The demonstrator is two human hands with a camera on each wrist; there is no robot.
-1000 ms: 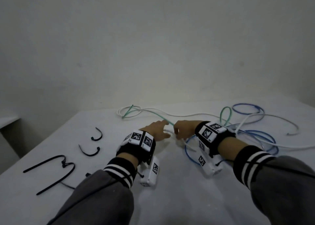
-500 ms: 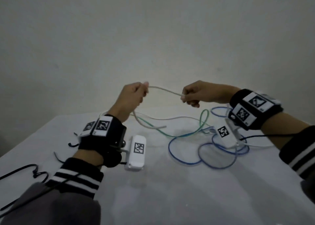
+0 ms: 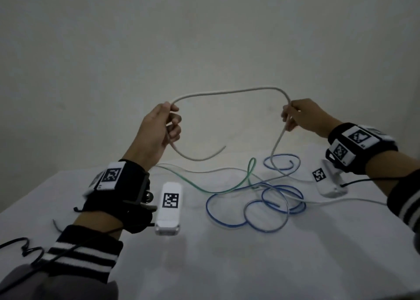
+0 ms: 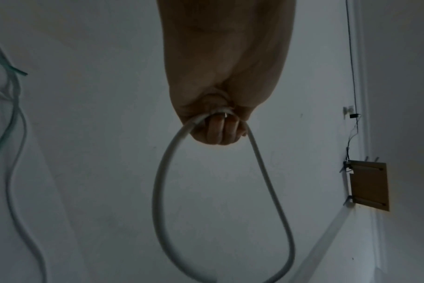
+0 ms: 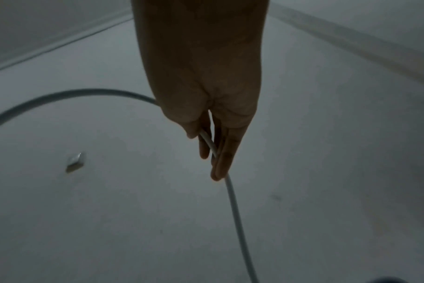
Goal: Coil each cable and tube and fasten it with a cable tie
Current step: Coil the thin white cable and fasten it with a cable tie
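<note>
A white cable [image 3: 227,93] arches in the air between my two raised hands. My left hand [image 3: 169,122] grips it near one end, and the short free end [image 3: 200,157] curls below that hand. The left wrist view shows the cable [image 4: 162,172] passing through the curled fingers [image 4: 220,132]. My right hand [image 3: 293,115] holds the cable farther along; from there it drops to the table. In the right wrist view the cable [image 5: 232,195] runs between the fingers [image 5: 220,162]. A blue cable [image 3: 261,208], a green tube [image 3: 227,189] and a clear tube [image 3: 204,171] lie tangled on the white table [image 3: 250,265].
Black cable ties [image 3: 20,247] lie at the table's left edge, partly behind my left sleeve. A bare wall stands right behind the table. A wooden panel [image 4: 368,183] and a thin wire hang on the wall in the left wrist view.
Both hands lifted the white cable off the table, then moved apart; the span between them has grown into a wide arch.
</note>
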